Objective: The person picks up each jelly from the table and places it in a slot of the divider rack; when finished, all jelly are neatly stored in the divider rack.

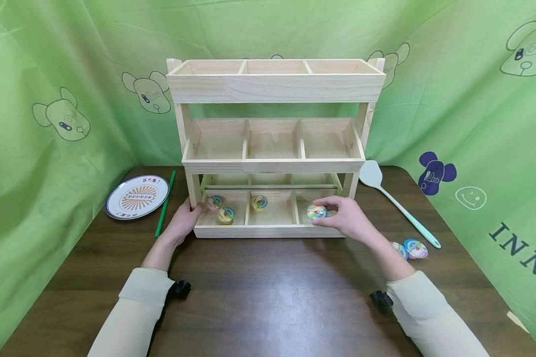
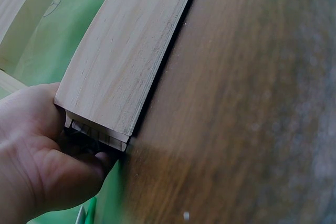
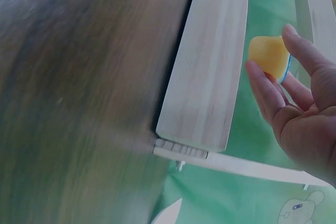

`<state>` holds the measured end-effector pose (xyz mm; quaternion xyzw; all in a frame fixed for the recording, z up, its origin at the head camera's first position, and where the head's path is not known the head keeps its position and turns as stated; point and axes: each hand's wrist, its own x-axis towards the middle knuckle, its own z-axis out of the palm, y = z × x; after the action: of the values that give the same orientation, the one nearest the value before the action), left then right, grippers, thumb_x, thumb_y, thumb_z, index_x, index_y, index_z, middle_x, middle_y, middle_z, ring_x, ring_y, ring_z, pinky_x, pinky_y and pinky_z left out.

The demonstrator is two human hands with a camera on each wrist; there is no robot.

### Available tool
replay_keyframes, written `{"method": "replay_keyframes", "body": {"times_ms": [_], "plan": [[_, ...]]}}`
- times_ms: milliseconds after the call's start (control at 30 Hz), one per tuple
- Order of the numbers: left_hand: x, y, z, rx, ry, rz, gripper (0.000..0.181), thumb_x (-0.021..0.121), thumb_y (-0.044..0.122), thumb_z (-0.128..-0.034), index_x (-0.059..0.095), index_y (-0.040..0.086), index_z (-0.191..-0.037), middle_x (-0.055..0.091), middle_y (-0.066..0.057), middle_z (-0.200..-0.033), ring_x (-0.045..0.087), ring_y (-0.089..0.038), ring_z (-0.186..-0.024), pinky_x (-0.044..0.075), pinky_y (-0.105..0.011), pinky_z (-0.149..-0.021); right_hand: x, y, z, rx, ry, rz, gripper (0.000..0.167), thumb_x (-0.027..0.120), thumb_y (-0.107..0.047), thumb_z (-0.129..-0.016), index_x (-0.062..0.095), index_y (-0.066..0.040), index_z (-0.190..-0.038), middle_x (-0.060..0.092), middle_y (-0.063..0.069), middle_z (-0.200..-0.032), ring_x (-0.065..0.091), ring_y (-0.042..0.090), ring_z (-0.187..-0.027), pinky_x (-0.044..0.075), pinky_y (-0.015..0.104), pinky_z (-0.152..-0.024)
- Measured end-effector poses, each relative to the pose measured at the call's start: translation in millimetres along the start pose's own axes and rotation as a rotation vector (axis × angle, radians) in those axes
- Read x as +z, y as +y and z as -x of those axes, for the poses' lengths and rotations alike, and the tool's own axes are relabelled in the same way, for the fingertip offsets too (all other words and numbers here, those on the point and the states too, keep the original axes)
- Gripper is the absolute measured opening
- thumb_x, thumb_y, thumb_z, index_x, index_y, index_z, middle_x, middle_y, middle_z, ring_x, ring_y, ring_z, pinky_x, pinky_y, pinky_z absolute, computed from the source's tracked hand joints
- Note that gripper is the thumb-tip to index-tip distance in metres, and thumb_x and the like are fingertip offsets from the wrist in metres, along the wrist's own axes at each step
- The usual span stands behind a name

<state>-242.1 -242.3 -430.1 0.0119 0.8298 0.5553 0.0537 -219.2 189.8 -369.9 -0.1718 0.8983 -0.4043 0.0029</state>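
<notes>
A small jelly cup (image 1: 316, 211) with a printed lid is pinched between the thumb and fingers of my right hand (image 1: 349, 218), over the bottom tier's right compartment. Its yellow body (image 3: 266, 56) shows in the right wrist view. My left hand (image 1: 181, 224) grips the left end of the wooden shelf (image 1: 270, 232) at its bottom tier; some fingers are hidden behind the wood. Two jelly cups, one pinkish (image 1: 214, 202) and one yellow (image 1: 225, 215), lie in the bottom left compartment. Another jelly cup (image 1: 259, 202) sits in the bottom middle compartment.
Two more jelly cups, one of them (image 1: 416, 249) in plain sight, lie on the table (image 1: 268, 297) by my right forearm. A pale spatula (image 1: 404, 210) rests at the right. On the left are a round printed plate (image 1: 137, 197) and a green stick (image 1: 165, 204).
</notes>
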Motion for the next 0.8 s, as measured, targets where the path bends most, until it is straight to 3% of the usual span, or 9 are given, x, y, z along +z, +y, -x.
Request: {"method": "replay_keyframes", "body": {"times_ms": [233, 800], "plan": [[-0.1, -0.2, -0.6, -0.016, 0.004, -0.003, 0.066, 0.039, 0.025, -0.1084, 0.008, -0.003, -0.160, 0.026, -0.032, -0.158, 0.032, -0.043, -0.143, 0.031, -0.056, -0.114, 8, -8, -9.3, -0.019, -0.014, -0.001, 0.046, 0.088, -0.018, -0.080, 0.073, -0.006, -0.121, 0.072, 0.009, -0.115, 0.067, 0.025, -0.107, 0.052, 0.038, -0.085], [-0.6, 0.3, 0.8, -0.010, 0.004, 0.006, 0.067, 0.040, 0.024, -0.1081, 0.008, 0.000, -0.161, 0.022, -0.030, -0.160, 0.027, -0.043, -0.145, 0.026, -0.057, -0.116, 32, -21, -32.8, -0.050, -0.068, -0.051, 0.046, 0.087, -0.018, -0.080, 0.072, -0.004, -0.121, 0.073, 0.009, -0.108, 0.067, 0.023, -0.101, 0.054, 0.033, -0.079]]}}
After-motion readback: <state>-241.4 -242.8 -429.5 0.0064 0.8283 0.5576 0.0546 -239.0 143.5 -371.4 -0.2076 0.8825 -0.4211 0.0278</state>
